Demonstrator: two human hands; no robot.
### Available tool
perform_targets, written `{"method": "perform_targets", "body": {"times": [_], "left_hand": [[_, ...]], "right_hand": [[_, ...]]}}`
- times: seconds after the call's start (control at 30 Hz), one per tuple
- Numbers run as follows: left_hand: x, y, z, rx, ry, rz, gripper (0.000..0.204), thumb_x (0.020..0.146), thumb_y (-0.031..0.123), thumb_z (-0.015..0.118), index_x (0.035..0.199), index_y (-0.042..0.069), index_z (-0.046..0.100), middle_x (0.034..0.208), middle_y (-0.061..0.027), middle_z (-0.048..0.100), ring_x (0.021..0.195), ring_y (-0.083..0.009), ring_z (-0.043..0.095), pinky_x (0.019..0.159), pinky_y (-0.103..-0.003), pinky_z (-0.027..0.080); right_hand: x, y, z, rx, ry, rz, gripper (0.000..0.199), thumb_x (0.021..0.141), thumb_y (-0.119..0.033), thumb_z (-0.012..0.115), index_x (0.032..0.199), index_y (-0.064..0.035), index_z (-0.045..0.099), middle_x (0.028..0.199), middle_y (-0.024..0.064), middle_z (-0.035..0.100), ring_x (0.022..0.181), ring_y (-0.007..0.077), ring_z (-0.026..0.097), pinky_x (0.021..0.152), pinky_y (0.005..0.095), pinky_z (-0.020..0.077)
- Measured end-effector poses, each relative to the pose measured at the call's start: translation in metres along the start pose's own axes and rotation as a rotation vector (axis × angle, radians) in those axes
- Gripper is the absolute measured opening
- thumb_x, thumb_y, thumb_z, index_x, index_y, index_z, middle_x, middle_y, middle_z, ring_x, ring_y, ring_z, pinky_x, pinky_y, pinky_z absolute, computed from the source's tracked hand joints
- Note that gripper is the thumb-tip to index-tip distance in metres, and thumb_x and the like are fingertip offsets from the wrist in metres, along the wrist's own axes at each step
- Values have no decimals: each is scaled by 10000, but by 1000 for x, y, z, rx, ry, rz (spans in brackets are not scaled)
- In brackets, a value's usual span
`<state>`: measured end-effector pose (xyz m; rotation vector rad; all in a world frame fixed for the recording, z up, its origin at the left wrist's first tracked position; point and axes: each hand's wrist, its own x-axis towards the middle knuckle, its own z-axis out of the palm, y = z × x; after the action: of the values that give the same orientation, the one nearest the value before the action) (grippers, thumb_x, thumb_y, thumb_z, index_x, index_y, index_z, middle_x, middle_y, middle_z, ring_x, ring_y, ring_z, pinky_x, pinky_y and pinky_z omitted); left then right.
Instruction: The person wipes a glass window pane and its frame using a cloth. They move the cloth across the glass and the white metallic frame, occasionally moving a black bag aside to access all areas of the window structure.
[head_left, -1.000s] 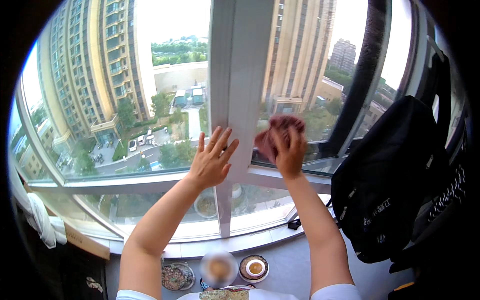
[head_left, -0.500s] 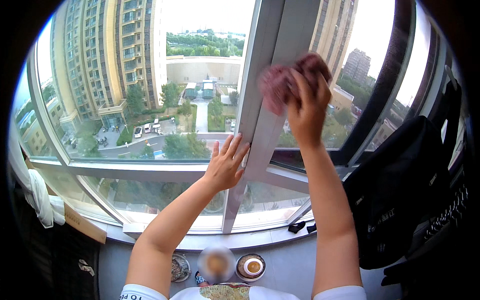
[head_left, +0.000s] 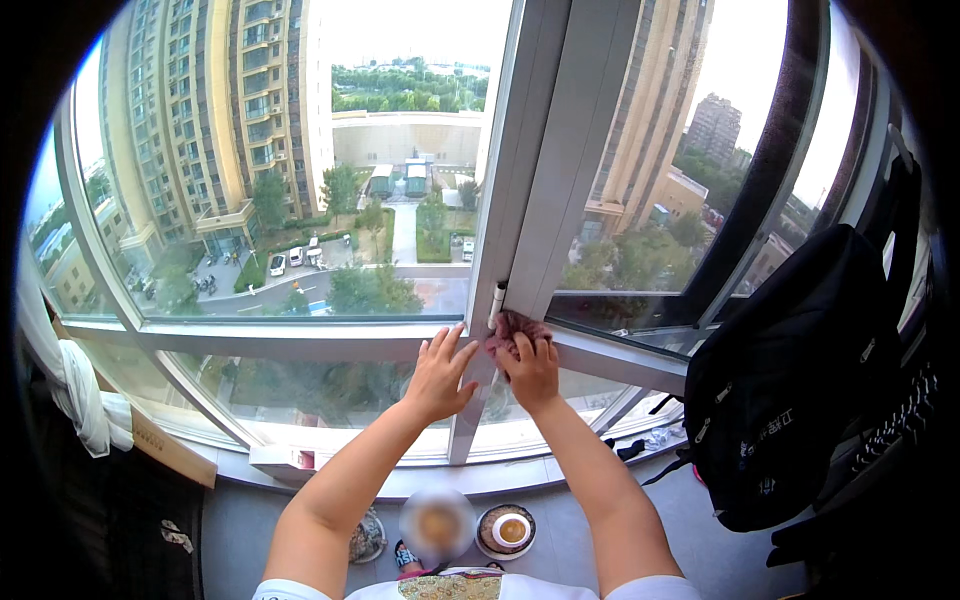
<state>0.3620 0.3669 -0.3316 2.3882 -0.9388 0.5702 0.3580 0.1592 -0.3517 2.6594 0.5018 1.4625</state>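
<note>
A crumpled dusky-red cloth (head_left: 518,326) is bunched under the fingers of my right hand (head_left: 530,375). It lies against the window frame (head_left: 560,150), where the upright post meets the horizontal rail. A slim white window handle (head_left: 496,304) stands on the post just above the cloth. To the left, my left hand (head_left: 440,378) is open, fingers stretched upward at the horizontal rail (head_left: 290,340). It holds nothing, and a small gap parts it from the cloth. The cloth's underside is hidden.
A black backpack (head_left: 790,400) hangs at the right. Below are a low sill (head_left: 520,473), a round pot (head_left: 507,530) with a white bowl on it, and a blurred round thing (head_left: 437,522). White fabric (head_left: 85,395) hangs at the left beside a wooden board (head_left: 170,450).
My right hand has brought the cloth down and left from the right-hand pane to the frame joint by the handle. My left hand has shifted slightly down and left, off the post.
</note>
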Motion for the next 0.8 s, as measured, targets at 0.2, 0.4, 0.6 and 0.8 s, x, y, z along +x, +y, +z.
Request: {"method": "perform_targets", "body": {"times": [0.2,0.4,0.6,0.8], "left_hand": [[-12,6,28,-364,169,-223,596,764,201,730,1299,51,514,1421,-237,410,1292,-413,418,1056,-460,371],[-51,10,44,-443,224,-481,506,819,204,713,1255,1,558,1301,-238,529,1183,-360,531,987,-405,435],[-72,2,16,-543,461,-659,526,879,194,683,1324,-6,488,1281,-192,544,1065,-292,599,867,-368,501],[-74,-53,-15,-221,580,-317,507,794,32,603,1288,-2,492,1263,-236,517,1192,-400,488,1040,-441,377]], "right_hand": [[26,11,-16,-17,75,-62,253,773,-186,632,1011,-227,707,1132,40,564,1008,286,526,817,437,464],[-22,-20,12,285,-359,-52,348,749,-125,645,1089,-189,678,1177,83,558,993,322,576,782,430,522],[71,-68,-9,231,45,-1,442,817,-163,626,1258,-175,600,1249,108,546,1100,311,514,910,442,431],[51,-137,64,304,-130,160,493,851,-139,524,1343,-139,527,1171,117,593,960,291,576,791,419,461]]}}
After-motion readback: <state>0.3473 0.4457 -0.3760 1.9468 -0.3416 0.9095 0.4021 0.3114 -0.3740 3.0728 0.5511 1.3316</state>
